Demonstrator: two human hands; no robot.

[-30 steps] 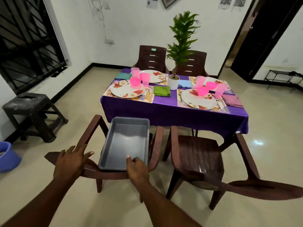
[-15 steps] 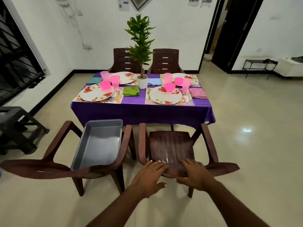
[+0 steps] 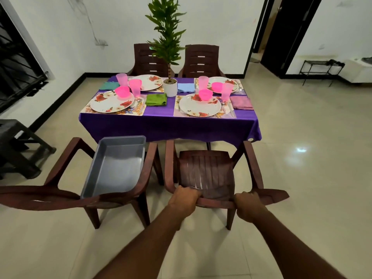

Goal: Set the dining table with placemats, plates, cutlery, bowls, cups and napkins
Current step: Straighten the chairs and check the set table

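At the near edge, both hands hold the top of the right chair [image 3: 205,174]. The left hand [image 3: 184,199] has its fingers curled over the top rail, so its grip is closed on the chair. The right hand [image 3: 248,206] is curled round the same rail, further right, and its grip is closed on the chair too. The fingertips of both hands are hidden behind the rail.

Just left of this chair stands the left chair [image 3: 66,196]. A grey tray [image 3: 112,174] sits on its seat, and its near end is hidden by the chair back.

Beyond the chairs is the table [image 3: 167,125] with a purple cloth. The near left plate [image 3: 111,101] lies on a placemat [image 3: 138,111], with a pink bowl [image 3: 122,93] on its far edge and a pink cup [image 3: 134,87] just beside it. A green napkin [image 3: 156,99] lies between this place and the near right plate [image 3: 199,105], which also has a pink bowl on its far edge. A pink napkin [image 3: 241,102] lies at the right edge of the table. Cutlery beside the plates is thin and hard to make out.

Two more plates, cups and napkins sit on the far side, partly hidden by the near cups. A plant [image 3: 170,87] in a white pot stands in the middle. Two chairs stand at the far side, cut off by the table.
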